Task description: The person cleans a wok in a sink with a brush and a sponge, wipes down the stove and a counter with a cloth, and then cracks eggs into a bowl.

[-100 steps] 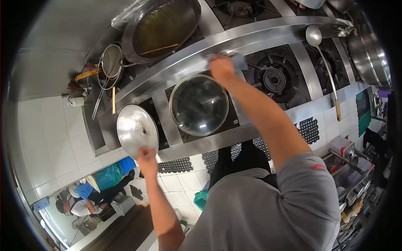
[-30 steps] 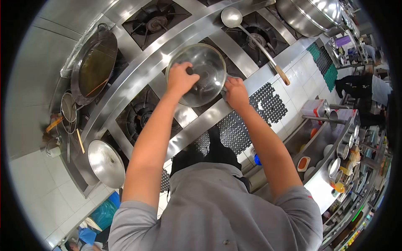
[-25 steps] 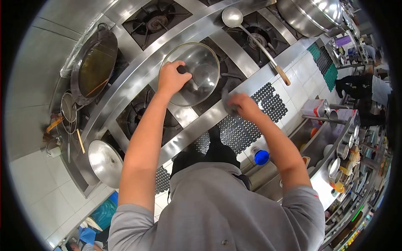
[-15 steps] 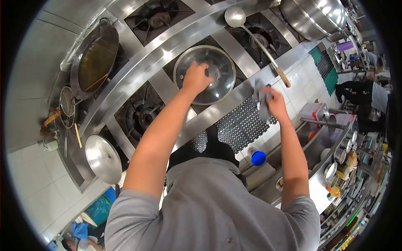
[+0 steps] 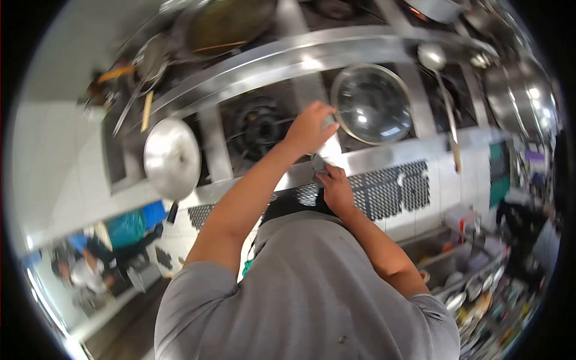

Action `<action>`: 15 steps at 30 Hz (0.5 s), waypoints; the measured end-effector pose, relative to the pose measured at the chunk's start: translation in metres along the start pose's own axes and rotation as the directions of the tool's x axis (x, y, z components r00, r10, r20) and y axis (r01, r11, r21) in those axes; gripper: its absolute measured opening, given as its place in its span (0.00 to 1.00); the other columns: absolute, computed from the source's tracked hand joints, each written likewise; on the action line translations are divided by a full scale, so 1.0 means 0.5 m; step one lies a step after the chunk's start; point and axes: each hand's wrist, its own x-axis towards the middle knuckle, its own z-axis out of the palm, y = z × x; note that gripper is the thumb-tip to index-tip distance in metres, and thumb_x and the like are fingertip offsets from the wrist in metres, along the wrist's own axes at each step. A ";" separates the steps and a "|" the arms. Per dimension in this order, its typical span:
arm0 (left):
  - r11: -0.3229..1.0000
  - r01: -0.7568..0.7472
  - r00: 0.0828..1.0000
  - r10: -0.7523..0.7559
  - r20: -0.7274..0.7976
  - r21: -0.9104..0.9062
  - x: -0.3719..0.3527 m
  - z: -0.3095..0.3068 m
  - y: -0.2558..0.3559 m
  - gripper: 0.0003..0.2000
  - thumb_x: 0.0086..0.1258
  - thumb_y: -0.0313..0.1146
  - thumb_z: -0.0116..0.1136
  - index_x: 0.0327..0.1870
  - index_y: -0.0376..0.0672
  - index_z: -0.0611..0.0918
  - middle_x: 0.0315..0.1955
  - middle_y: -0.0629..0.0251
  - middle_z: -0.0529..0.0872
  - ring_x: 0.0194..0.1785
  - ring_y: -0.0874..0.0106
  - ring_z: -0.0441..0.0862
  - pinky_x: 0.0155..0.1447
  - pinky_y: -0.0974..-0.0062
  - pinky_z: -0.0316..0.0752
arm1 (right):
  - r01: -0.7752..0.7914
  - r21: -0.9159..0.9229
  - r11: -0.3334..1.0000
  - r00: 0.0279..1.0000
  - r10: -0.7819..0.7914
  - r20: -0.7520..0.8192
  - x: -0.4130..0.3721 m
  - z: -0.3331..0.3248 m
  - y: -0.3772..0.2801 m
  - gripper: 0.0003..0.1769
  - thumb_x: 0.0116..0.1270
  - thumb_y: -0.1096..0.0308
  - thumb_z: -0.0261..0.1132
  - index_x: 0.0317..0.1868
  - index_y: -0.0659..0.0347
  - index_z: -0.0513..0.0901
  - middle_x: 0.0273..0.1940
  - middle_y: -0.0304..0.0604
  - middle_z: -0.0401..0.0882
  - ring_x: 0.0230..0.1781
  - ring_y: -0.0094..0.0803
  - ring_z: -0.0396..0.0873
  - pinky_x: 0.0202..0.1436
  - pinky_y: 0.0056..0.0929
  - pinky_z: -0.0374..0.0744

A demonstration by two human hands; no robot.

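My right hand [image 5: 337, 191] grips a grey cloth [image 5: 318, 163] at the stove's front edge. Just beyond it, my left hand [image 5: 309, 129] has its fingers curled round a grey piece that looks like part of the same cloth; blur hides the exact hold. To the right of my left hand, apart from it, a round glass lid [image 5: 372, 108] with a metal rim lies over a burner. An uncovered burner [image 5: 259, 125] is to the left of that hand.
A shiny pan [image 5: 172, 157] is at the left, its black handle over the edge. A long-handled ladle [image 5: 447, 102] lies on the right, beside a large steel pot [image 5: 521, 90]. A wok [image 5: 231, 27] and strainers [image 5: 150, 63] are farther back. A person [image 5: 90, 273] is at lower left.
My left hand has let go of the glass lid and moved left to the cloth. My right hand has brought the cloth left towards it. The camera view has turned.
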 end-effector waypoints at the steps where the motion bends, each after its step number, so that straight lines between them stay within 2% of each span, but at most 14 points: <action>1: 0.996 0.088 0.996 -0.088 0.005 0.018 -0.072 -0.062 -0.005 0.18 0.69 0.35 0.71 0.57 0.38 0.86 0.48 0.54 0.86 0.46 0.59 0.87 0.52 0.63 0.83 | 0.041 0.055 0.998 0.987 -0.049 0.156 0.025 0.007 -0.040 0.27 0.56 0.85 0.61 0.57 0.62 0.89 0.65 0.59 0.79 0.70 0.59 0.74 0.72 0.48 0.76; 3: 0.986 0.146 0.948 -0.114 -0.296 0.086 -0.229 -0.162 -0.051 0.15 0.69 0.30 0.71 0.55 0.38 0.87 0.47 0.54 0.86 0.43 0.59 0.87 0.48 0.64 0.83 | 0.077 0.265 0.961 0.963 -0.140 0.229 0.083 -0.015 -0.098 0.31 0.56 0.86 0.59 0.60 0.58 0.88 0.65 0.59 0.80 0.71 0.59 0.75 0.77 0.46 0.73; 4: 0.947 0.271 0.895 -0.184 -0.406 0.170 -0.315 -0.221 -0.066 0.15 0.70 0.31 0.70 0.54 0.37 0.87 0.48 0.53 0.86 0.46 0.56 0.87 0.51 0.61 0.83 | 0.071 0.361 0.930 0.951 -0.172 0.258 0.108 -0.033 -0.124 0.32 0.56 0.87 0.57 0.61 0.56 0.88 0.64 0.59 0.81 0.71 0.59 0.75 0.79 0.46 0.72; 5: 0.890 0.392 0.829 -0.231 -0.509 0.233 -0.402 -0.285 -0.084 0.15 0.70 0.33 0.69 0.54 0.37 0.87 0.49 0.53 0.87 0.50 0.52 0.87 0.55 0.58 0.83 | -0.002 0.445 0.895 0.954 -0.132 0.271 0.128 -0.060 -0.144 0.34 0.54 0.87 0.55 0.62 0.58 0.86 0.66 0.60 0.80 0.74 0.60 0.73 0.81 0.45 0.70; 6: 0.838 0.484 0.758 -0.260 -0.598 0.250 -0.497 -0.344 -0.128 0.13 0.69 0.31 0.68 0.52 0.37 0.87 0.48 0.52 0.87 0.49 0.51 0.86 0.54 0.57 0.83 | 0.050 0.439 0.897 0.961 -0.163 0.223 0.145 -0.083 -0.149 0.33 0.54 0.87 0.56 0.61 0.59 0.86 0.64 0.61 0.80 0.73 0.60 0.73 0.81 0.44 0.70; 7: 0.728 0.527 0.719 -0.106 -0.687 0.439 -0.585 -0.403 -0.148 0.11 0.68 0.29 0.68 0.49 0.36 0.87 0.47 0.50 0.86 0.49 0.49 0.85 0.55 0.55 0.81 | 0.068 0.404 0.912 0.969 -0.156 0.191 0.157 -0.116 -0.160 0.33 0.54 0.87 0.56 0.61 0.59 0.86 0.65 0.62 0.79 0.73 0.60 0.73 0.81 0.45 0.69; 8: 0.630 0.614 0.676 -0.109 -0.729 0.475 -0.666 -0.457 -0.166 0.11 0.67 0.28 0.68 0.48 0.36 0.87 0.46 0.50 0.86 0.51 0.48 0.84 0.58 0.53 0.79 | 0.142 0.198 0.970 0.979 -0.167 0.116 0.160 -0.133 -0.150 0.33 0.54 0.87 0.56 0.61 0.60 0.85 0.67 0.62 0.78 0.74 0.60 0.72 0.80 0.47 0.69; 9: 0.559 0.730 0.573 -0.187 -0.798 0.394 -0.730 -0.498 -0.179 0.10 0.66 0.28 0.68 0.47 0.37 0.87 0.45 0.48 0.86 0.54 0.47 0.82 0.60 0.52 0.77 | 0.176 0.019 0.984 0.983 -0.177 0.054 0.155 -0.138 -0.124 0.32 0.58 0.85 0.60 0.65 0.59 0.83 0.70 0.61 0.75 0.75 0.60 0.70 0.80 0.50 0.68; 10: 0.403 0.832 0.505 -0.270 -0.820 0.381 -0.792 -0.528 -0.204 0.14 0.67 0.34 0.70 0.49 0.35 0.88 0.47 0.44 0.87 0.57 0.45 0.82 0.60 0.52 0.76 | 0.145 -0.114 0.983 0.988 -0.138 0.065 0.143 -0.131 -0.099 0.31 0.60 0.83 0.63 0.66 0.58 0.82 0.73 0.59 0.72 0.76 0.59 0.69 0.80 0.51 0.69; 11: 0.258 0.888 0.454 -0.360 -0.815 0.381 -0.870 -0.539 -0.276 0.21 0.71 0.44 0.70 0.51 0.33 0.87 0.48 0.40 0.88 0.51 0.47 0.86 0.53 0.54 0.80 | 0.112 -0.249 0.962 0.993 -0.099 0.066 0.129 -0.120 -0.080 0.31 0.63 0.80 0.66 0.68 0.57 0.81 0.76 0.58 0.70 0.77 0.59 0.67 0.79 0.52 0.69; 12: 0.248 0.967 0.234 -0.772 -0.591 0.060 -0.925 -0.576 -0.340 0.25 0.72 0.50 0.69 0.52 0.32 0.87 0.46 0.42 0.89 0.46 0.50 0.88 0.49 0.55 0.83 | 0.139 -0.344 0.929 0.986 -0.096 0.139 0.112 -0.111 -0.068 0.31 0.64 0.78 0.67 0.69 0.56 0.80 0.78 0.57 0.67 0.78 0.59 0.67 0.79 0.52 0.69; 13: 0.089 0.972 0.056 -0.986 -0.158 -0.216 -0.951 -0.599 -0.386 0.29 0.74 0.55 0.68 0.53 0.31 0.87 0.44 0.43 0.90 0.42 0.53 0.90 0.45 0.57 0.85 | 0.168 -0.434 0.885 0.975 -0.083 0.207 0.094 -0.104 -0.059 0.32 0.64 0.77 0.68 0.70 0.55 0.79 0.79 0.57 0.65 0.79 0.59 0.66 0.79 0.53 0.69; 14: 0.028 0.766 0.071 -0.997 0.041 -0.642 -0.939 -0.587 -0.351 0.30 0.76 0.57 0.65 0.53 0.31 0.86 0.38 0.51 0.90 0.35 0.61 0.89 0.34 0.63 0.84 | 0.193 -0.516 0.834 0.961 -0.055 0.270 0.080 -0.097 -0.056 0.32 0.65 0.75 0.70 0.71 0.54 0.79 0.81 0.56 0.62 0.80 0.59 0.65 0.79 0.53 0.70; 15: -0.088 0.571 0.154 -0.965 0.212 -0.816 -0.930 -0.575 -0.333 0.26 0.77 0.53 0.65 0.53 0.33 0.85 0.33 0.60 0.88 0.33 0.67 0.86 0.27 0.72 0.78 | 0.172 -0.543 0.822 0.967 -0.034 0.254 0.074 -0.090 -0.057 0.33 0.65 0.74 0.70 0.72 0.54 0.79 0.82 0.55 0.61 0.80 0.59 0.64 0.79 0.53 0.69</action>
